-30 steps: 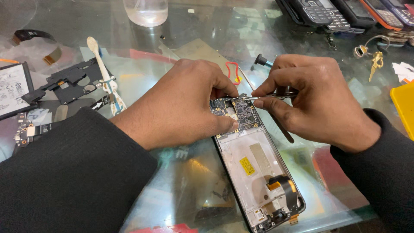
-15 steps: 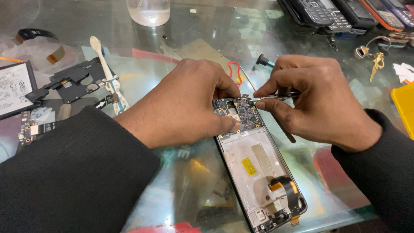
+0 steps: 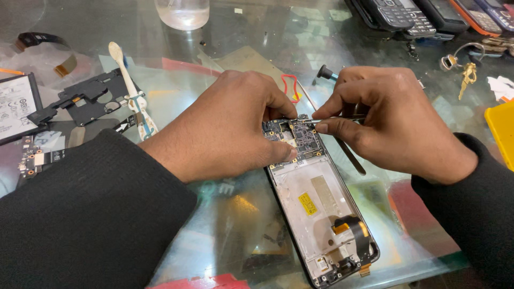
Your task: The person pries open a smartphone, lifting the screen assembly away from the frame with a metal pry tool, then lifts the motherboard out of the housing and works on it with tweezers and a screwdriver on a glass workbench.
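Note:
An opened phone frame (image 3: 321, 214) lies on the glass table, its back off and a dark circuit board (image 3: 300, 140) showing at the top end. My left hand (image 3: 230, 126) presses down on the phone's top left corner, thumb on the board's edge. My right hand (image 3: 391, 120) pinches thin metal tweezers (image 3: 334, 120), whose tips touch the top of the board. A black flex cable (image 3: 356, 235) loops near the frame's lower end.
At the left lie a phone battery (image 3: 16, 104), a black plastic cover (image 3: 85, 96), a white pry tool (image 3: 131, 88) and a small board (image 3: 37, 159). Several keypad phones (image 3: 423, 13) and keys (image 3: 466, 67) sit at the back right, a clear glass jar (image 3: 182, 10) behind.
Both hands stay over the top of the board; the tweezers' tips have shifted slightly along it. The phone frame has not moved.

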Demonstrator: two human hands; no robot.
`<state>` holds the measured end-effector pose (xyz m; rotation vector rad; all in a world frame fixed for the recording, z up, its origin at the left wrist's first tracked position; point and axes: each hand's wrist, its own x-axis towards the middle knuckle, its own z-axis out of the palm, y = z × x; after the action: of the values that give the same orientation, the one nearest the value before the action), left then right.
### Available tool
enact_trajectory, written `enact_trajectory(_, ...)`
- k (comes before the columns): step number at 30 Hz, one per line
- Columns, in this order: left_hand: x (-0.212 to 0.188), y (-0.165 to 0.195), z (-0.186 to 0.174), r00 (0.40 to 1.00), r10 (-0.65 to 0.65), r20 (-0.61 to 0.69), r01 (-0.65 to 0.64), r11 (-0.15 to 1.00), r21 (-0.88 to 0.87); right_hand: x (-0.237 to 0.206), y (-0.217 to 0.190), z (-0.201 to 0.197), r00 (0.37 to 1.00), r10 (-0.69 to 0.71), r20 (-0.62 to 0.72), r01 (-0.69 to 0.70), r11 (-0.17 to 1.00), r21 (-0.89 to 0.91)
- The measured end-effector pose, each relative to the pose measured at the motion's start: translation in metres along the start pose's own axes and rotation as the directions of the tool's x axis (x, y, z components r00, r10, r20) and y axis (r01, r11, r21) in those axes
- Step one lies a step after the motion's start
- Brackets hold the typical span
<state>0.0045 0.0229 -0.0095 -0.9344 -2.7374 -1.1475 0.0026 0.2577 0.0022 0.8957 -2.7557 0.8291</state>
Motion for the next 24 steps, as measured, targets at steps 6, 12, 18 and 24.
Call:
enact_trajectory(6,-0.0007,0.0006,-0.0008,1.000,0.026,-0.005,-0.026,1.000,-0.016,0.0018,0.0000,-0.0019,0.998,-0.055,0.037,0.055,0.998,-0.015)
enact_trajectory(12,-0.0005,0.0003,-0.0004,1.000,0.021,-0.007,-0.021,0.999,-0.026,0.0028,-0.0011,-0.0031,0.998,-0.059,0.012,0.060,0.997,-0.054)
enact_trajectory(18,0.0003,-0.0018,0.0001,1.000,0.031,-0.005,-0.031,0.999,-0.010,0.0012,-0.0005,-0.0025,0.998,-0.062,-0.004,0.062,0.996,-0.067)
enact_trajectory(24,0.0001,-0.0006,-0.0001,1.000,-0.002,0.003,0.002,1.000,-0.009,0.0000,0.0003,-0.0022,0.995,-0.101,-0.023,0.098,0.991,-0.093)
